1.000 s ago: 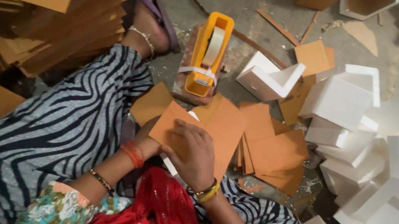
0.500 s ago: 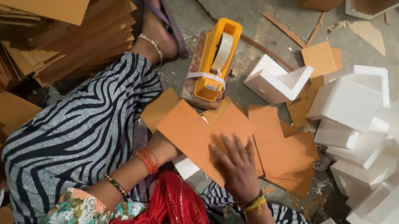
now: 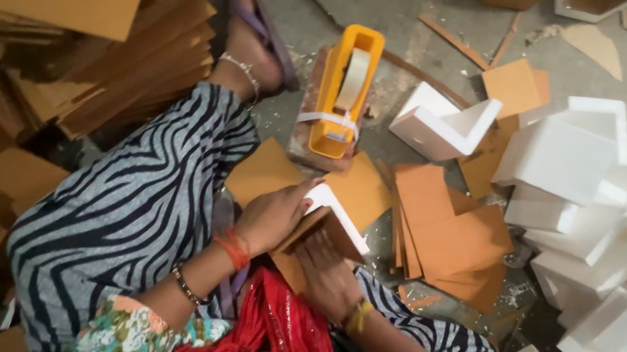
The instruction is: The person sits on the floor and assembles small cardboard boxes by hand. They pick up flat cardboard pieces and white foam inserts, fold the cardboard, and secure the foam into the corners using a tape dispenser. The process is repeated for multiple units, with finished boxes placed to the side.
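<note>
Now my left hand [image 3: 271,216] grips the white foam corner piece [image 3: 335,209] while my right hand [image 3: 324,275] presses brown cardboard [image 3: 312,235] against it; I judge taping from the yellow tape dispenser [image 3: 343,92] follows.

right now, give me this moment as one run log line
left hand grips white foam corner piece | right hand presses brown card | yellow tape dispenser ahead

A packaging workshop floor: cardboard sheets [image 3: 448,232], white foam corner pieces [image 3: 587,162] and a tape dispenser [image 3: 342,92].
</note>
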